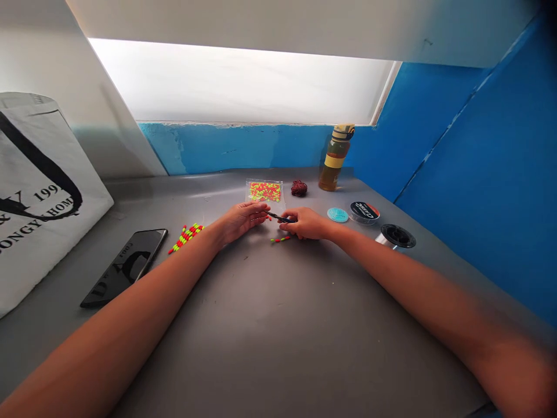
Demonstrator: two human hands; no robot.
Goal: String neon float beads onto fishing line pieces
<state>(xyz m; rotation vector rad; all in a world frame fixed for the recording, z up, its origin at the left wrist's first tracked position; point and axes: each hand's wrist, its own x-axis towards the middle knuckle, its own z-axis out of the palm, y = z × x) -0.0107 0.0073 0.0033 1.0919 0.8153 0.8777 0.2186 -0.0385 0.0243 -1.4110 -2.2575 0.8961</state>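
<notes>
My right hand [304, 223] is closed around a slim dark hand tool [282, 219]; its exact kind is too small to tell. The tool's narrow tip reaches left to the fingertips of my left hand [243, 222]. Those fingers are pressed together, and what they pinch, if anything, is too small to make out. A tiny red bead [268, 218] shows by the left fingertips. Just below the right fingers lies a short row of red and yellow-green beads [279, 239]. Behind my hands is a clear bag of red and yellow-green beads [265, 191].
Left of my left forearm lie bundled bead strands [187, 237], a black phone [126, 267] and a white printed bag [39, 191]. A dark red thread ball [299, 188], bottle [335, 162], turquoise disc [337, 215], round labelled case [364, 212] and spool [397, 235] stand back right.
</notes>
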